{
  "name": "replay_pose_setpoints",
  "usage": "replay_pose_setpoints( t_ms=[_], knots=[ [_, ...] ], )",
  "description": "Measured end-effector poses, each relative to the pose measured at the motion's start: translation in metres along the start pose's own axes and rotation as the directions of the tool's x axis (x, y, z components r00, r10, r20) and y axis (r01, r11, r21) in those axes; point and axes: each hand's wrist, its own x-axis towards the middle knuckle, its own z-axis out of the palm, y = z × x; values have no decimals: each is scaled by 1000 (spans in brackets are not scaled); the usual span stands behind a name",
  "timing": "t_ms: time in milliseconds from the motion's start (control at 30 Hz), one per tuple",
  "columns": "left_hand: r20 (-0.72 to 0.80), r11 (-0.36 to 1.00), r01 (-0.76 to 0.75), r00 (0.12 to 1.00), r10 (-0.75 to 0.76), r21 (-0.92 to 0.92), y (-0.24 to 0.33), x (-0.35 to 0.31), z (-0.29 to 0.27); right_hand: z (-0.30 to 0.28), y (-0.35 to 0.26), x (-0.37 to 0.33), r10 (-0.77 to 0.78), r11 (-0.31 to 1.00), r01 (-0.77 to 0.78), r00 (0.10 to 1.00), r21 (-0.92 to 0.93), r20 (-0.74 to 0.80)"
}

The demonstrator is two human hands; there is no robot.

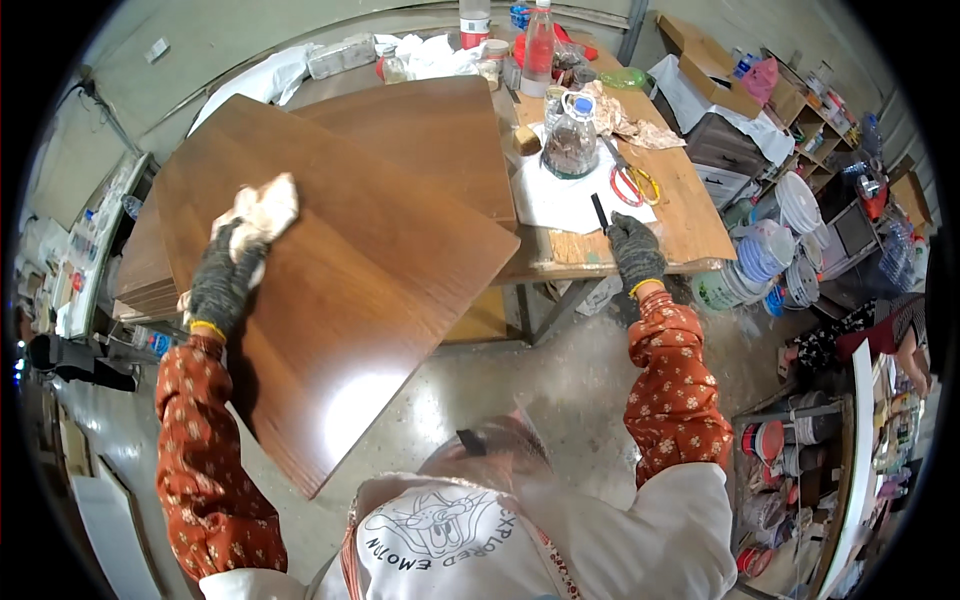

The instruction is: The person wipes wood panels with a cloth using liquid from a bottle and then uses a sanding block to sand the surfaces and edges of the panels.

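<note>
Two hands (222, 282) (637, 252): cloth (272, 204) left, black strip (599, 212) right

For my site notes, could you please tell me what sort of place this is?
Probably a furniture finishing workshop: the left hand holds a cloth over a brown panel, a workbench bears bottles and scissors, and buckets stand at right.

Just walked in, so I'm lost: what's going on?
The person's gray-gloved left hand holds a crumpled cream cloth over a brown wooden panel, overlapping other brown panels. The gray-gloved right hand grips a thin black stick near the edge of a light wooden table. Scissors with red and yellow handles lie nearby.
</note>
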Motion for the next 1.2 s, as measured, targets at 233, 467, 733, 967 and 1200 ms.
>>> replay_pose_setpoints(
  t_ms=[233,467,733,967,1200],
  knots=[
    [-214,874,-43,963,166,485,-96,67,13,43,-6,64,81,907,-25,990,-420,116],
    [110,890,-397,918,382,224,101,52,79,32,-11,82,226,902,-107,943,-418,246],
    [-45,932,-298,949,313,208,42,12,48,21,-22,98,242,879,-29,887,-475,393],
    [-242,940,112,970,-32,322,-33,-19,-3,18,-18,98,151,924,17,902,-382,404],
    [-300,911,108,954,18,398,-52,-13,-2,56,38,61,-278,928,277,960,-247,29]
  ],
)
